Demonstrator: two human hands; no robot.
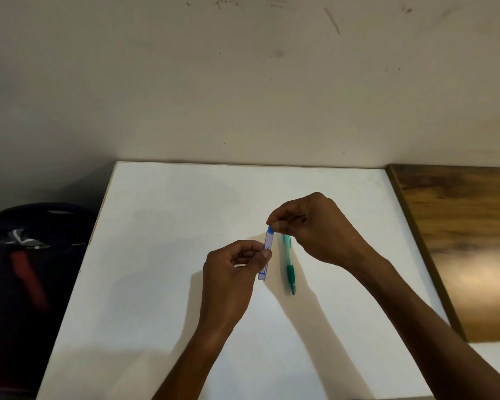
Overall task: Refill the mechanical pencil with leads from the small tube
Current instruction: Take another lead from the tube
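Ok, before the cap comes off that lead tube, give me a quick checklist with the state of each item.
1. Tube held: ok. The left hand pinches the blue lead tube at mid-length, above the white table.
2. Cap gripped: ok. The right hand fingertips pinch the blue cap at the tube's upper end.
3. Cap on or off: cannot tell; the fingers hide the joint.
4. Tube upright enough to keep leads in: ok, cap end up, slightly tilted.
5. Green mechanical pencil within reach: ok, lying on the table just right of the tube.
6. Pencil opened for refill: cannot tell; its far end is behind the right hand.
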